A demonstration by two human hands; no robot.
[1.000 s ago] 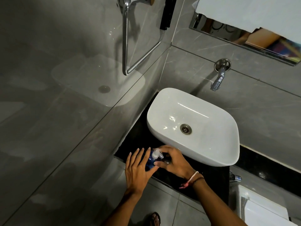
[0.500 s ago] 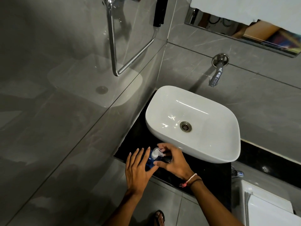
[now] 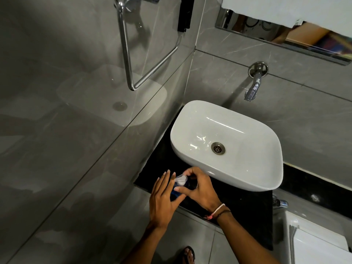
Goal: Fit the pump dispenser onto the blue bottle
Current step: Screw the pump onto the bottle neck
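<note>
Two bare hands met over the front left corner of the black bench [image 3: 238,204], just in front of the white basin [image 3: 253,168]. The blue bottle [image 3: 176,191] stood there between them, mostly hidden, with only a strip of its blue body showing between the palms. On top of it sat the pump dispenser [image 3: 180,180], a pale, translucent head whose nozzle pointed toward the left edge of the bench; whether it was fully seated on the neck could not be told from above. The left hand [image 3: 163,201] rested flat against the bottle's left side, fingers straight and close together, thumb reaching under toward the other hand, so its grip was a wide, steadying one pressed on the bottle. The right hand [image 3: 200,189] curled around from the basin side, its grip narrow, with the forefinger arched over the back of the pump and the thumb tip touching the collar below the head. A pale band and a dark cord [image 3: 219,211] circled the right wrist. The basin filled the back right part of the bench, its metal drain [image 3: 218,148] in the middle, and a chrome tap [image 3: 254,85] came out of the grey tiled wall above it. A chrome towel rail [image 3: 126,54] hung on the left wall. A sandalled foot [image 3: 188,255] showed on the floor below the bench's front edge.
</note>
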